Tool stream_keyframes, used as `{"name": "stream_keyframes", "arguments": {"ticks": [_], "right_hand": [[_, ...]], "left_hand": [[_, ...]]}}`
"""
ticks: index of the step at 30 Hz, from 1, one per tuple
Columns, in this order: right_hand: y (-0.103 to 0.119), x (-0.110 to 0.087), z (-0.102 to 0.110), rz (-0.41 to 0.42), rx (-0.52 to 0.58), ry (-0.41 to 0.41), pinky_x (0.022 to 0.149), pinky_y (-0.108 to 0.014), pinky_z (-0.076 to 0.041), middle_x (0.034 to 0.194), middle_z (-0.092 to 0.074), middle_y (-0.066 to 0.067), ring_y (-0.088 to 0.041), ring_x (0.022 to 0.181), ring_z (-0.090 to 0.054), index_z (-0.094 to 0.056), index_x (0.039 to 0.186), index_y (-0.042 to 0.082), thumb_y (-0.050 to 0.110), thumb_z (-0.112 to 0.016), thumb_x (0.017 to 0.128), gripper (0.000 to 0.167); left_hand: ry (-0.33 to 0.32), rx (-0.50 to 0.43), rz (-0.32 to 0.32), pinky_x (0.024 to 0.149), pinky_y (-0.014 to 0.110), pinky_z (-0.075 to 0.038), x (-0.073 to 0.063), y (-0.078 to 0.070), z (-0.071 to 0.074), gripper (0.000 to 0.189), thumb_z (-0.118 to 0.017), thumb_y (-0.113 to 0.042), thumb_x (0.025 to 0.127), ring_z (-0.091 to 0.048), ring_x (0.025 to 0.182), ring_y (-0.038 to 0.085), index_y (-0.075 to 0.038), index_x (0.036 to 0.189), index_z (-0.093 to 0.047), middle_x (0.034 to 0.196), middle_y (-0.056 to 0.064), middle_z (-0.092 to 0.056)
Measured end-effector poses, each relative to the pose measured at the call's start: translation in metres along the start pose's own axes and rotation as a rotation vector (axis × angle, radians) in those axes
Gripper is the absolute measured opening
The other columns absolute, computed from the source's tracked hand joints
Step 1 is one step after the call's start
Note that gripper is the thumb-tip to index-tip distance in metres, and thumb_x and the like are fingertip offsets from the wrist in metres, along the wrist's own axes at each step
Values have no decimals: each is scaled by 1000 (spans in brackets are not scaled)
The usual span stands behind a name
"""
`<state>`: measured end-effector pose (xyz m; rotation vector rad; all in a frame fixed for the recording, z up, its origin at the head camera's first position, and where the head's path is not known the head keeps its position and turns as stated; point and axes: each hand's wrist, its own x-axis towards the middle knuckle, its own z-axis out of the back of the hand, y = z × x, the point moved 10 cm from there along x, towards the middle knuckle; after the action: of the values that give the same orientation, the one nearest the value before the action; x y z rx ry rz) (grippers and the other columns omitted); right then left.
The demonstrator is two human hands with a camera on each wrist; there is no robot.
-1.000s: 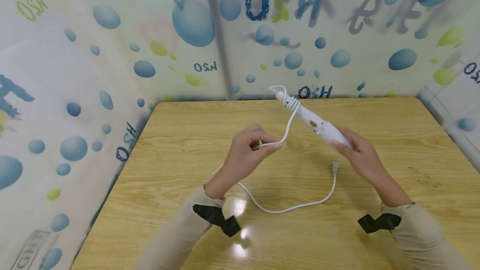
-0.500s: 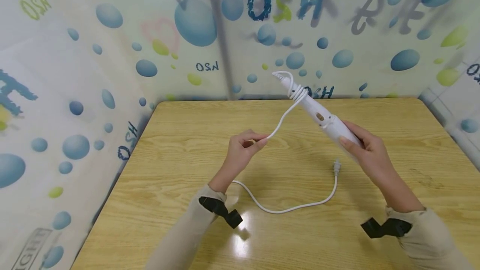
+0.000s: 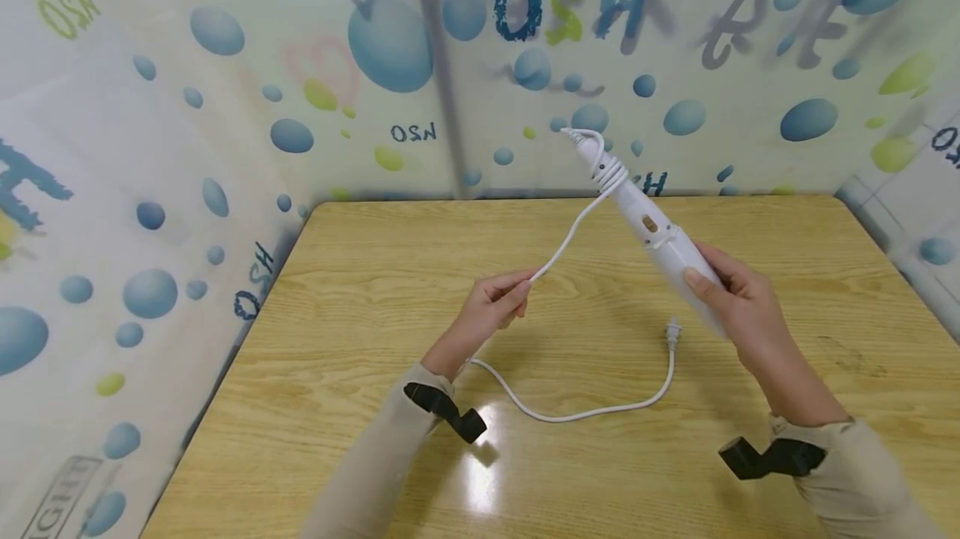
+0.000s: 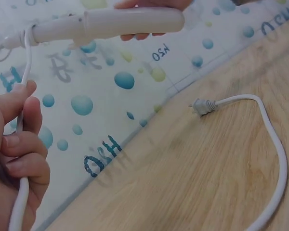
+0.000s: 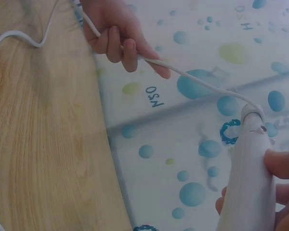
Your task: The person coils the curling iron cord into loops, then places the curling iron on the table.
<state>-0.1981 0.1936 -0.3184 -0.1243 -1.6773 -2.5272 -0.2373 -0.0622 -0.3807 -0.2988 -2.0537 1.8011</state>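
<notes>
My right hand point(image 3: 753, 314) grips a white wand-shaped electric appliance point(image 3: 662, 237) by its thick, rounded end. The thin tapered end points up and to the left, and a small brownish switch point(image 3: 649, 224) shows midway. Several turns of white cord point(image 3: 566, 239) wrap round the body near that thin end. Between thumb and fingers, my left hand point(image 3: 483, 310) pinches the cord, which runs nearly taut up to the wraps. In the left wrist view the cord point(image 4: 19, 204) also passes through the curled fingers of the left hand point(image 4: 24, 154).
The rest of the cord curves across a wooden table point(image 3: 360, 289), ending in a two-pin plug point(image 3: 672, 335) near its middle. Behind the table stands a wall covering point(image 3: 480, 64) printed with blue and green drops. A black wrist camera point(image 3: 772, 456) sits on each sleeve.
The appliance has risen and shifted right with my right hand, its tip turning more upward. My left hand has slid a little left, and the cord between the hands has straightened.
</notes>
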Motion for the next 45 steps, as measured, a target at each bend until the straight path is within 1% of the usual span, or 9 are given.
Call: {"name": "stream_keyframes", "arguments": {"ticks": [11, 16, 23, 27, 32, 34, 38, 41, 45], "right_hand": [[-7, 4, 2, 9, 69, -2, 69, -16, -41, 117, -47, 18, -5, 94, -47, -40, 140, 10, 23, -49, 96, 46], [1, 1, -4, 84, 82, 68, 71, -16, -42, 119, -48, 19, -5, 96, -50, -42, 138, 11, 17, -48, 97, 43], [20, -11, -21, 248, 154, 267, 72, -18, -44, 123, -52, 16, -7, 96, -53, -46, 136, 12, -1, -45, 95, 43], [22, -19, -38, 281, 222, 418, 73, -22, -46, 125, -52, 12, -8, 98, -53, -44, 137, 6, -6, -42, 94, 44], [20, -30, -53, 286, 268, 585, 74, -27, -48, 131, -48, 9, -12, 102, -53, -38, 138, 1, -8, -39, 95, 44], [18, -33, -56, 267, 269, 637, 75, -29, -48, 132, -47, 7, -13, 102, -53, -37, 139, 2, -7, -39, 95, 45], [12, -39, -65, 236, 235, 752, 72, -32, -47, 131, -47, 6, -15, 98, -53, -37, 139, 4, -5, -40, 95, 45], [8, -46, -72, 232, 228, 851, 70, -33, -47, 130, -49, 7, -15, 95, -53, -38, 139, 4, -6, -40, 95, 45], [2, -51, -78, 198, 218, 940, 71, -32, -47, 128, -49, 7, -14, 93, -52, -40, 139, 7, -4, -41, 95, 45]], "left_hand": [[178, -55, 115, 43, 20, -20, -8, 23, -3, 40, -43, -13, 99, -27, 46, 6, 9, 131, -42, 64, -2, -43], [168, 57, 186, 44, 20, -22, -4, 32, 4, 38, -47, -21, 98, -28, 48, 7, 1, 128, -52, 63, -2, -43], [98, 189, 198, 40, 21, -21, 11, 39, 21, 35, -51, -23, 96, -28, 45, 7, 0, 120, -59, 62, -1, -46], [52, 259, 185, 42, 21, -24, 18, 38, 31, 34, -52, -22, 95, -31, 47, 7, 3, 117, -61, 62, -1, -46], [-1, 319, 191, 46, 20, -30, 19, 39, 45, 19, -55, -13, 92, -35, 48, 6, 3, 90, -66, 63, 2, -52], [35, 311, 112, 54, 22, -40, 21, 32, 46, 12, -55, -2, 89, -48, 56, 7, 6, 86, -64, 71, 8, -60], [82, 316, 53, 57, 24, -41, 25, 21, 46, 15, -58, -5, 90, -50, 59, 10, 5, 94, -68, 72, 10, -62], [116, 387, 93, 48, 24, -32, 29, 17, 43, 24, -57, -17, 93, -37, 49, 11, 4, 98, -68, 64, 5, -56], [202, 453, 65, 47, 24, -30, 31, 3, 32, 24, -52, -15, 95, -36, 49, 14, 4, 101, -65, 68, 6, -55]]}}
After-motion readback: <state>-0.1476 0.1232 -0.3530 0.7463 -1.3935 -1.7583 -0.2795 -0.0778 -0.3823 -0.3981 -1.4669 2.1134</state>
